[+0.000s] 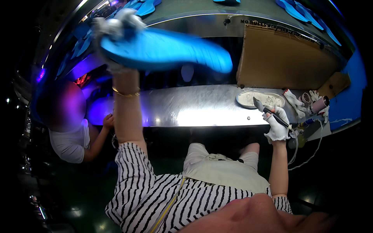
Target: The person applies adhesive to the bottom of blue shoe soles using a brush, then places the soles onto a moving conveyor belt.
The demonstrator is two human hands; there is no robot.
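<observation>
My left hand (pixel 118 29), in a whitish glove and blurred by motion, is raised at the upper left. Its fingers are closed round the wide end of a blue shoe sole (pixel 167 46), whose narrower end points right, above the metal bench. At the right, my right hand (pixel 276 126), in a white glove with some fingertips bare, grips a dark-handled brush (pixel 258 104). The brush tip is over or at the edge of a shallow oval tray (pixel 238 101) holding white material; whether it touches is unclear. A pale tube hangs near the handle's rear end.
Behind the metal bench (pixel 175 105) runs a green belt (pixel 186 13) carrying more blue soles (pixel 297 11). A cardboard sheet (pixel 287 58) stands behind the tray. White gloves (pixel 294 104) and pinkish spools (pixel 320 104) lie right of it. Another person (pixel 72 141) sits close on the left.
</observation>
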